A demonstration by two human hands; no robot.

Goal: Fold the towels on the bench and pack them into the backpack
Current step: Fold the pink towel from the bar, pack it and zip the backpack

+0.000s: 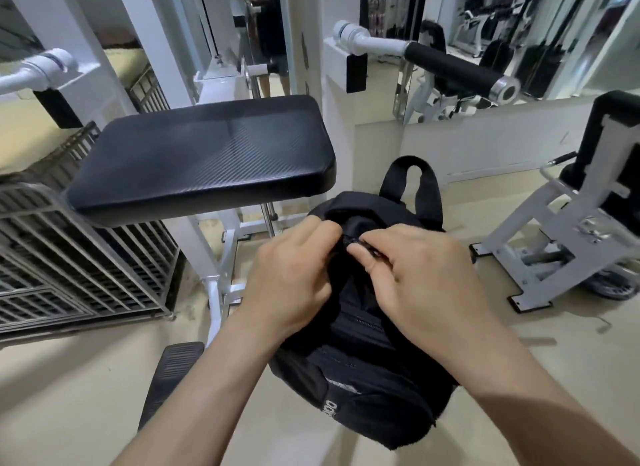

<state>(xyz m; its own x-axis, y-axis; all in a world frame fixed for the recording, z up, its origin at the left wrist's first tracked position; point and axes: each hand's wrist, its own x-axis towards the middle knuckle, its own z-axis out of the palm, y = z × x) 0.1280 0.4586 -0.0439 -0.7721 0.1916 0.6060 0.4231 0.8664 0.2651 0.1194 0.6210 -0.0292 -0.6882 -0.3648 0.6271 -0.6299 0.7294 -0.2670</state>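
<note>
Both my hands are at the top of the black backpack (363,379), which stands upright in front of me, just to the right of and lower than the padded bench (204,157). My left hand (291,275) has its fingers curled over the top edge of the bag, bunching the fabric in a firm grip. My right hand (415,275) is close against it, the thumb and forefinger squeezed together on the zip pull (362,248) at the crown of the bag, with the other fingers folded in behind. The two hands nearly touch over the zip line.

The bag's carry loop (412,185) sticks up behind my knuckles, a second zip (360,321) runs across the front pocket under my wrists, and white lettering (334,408) shows low on the left side. I cannot tell whether the bag sits on the pale floor (86,379) or hangs from my grip.

The bench pad is black and textured, on a white frame (214,275), with a ribbed black footplate (173,379) below it. A metal grille crate (69,257) stands to the left, a foam-covered roller bar (450,65) juts out above the bag, and another white machine (571,230) stands at the right beneath a wall mirror (519,32)
</note>
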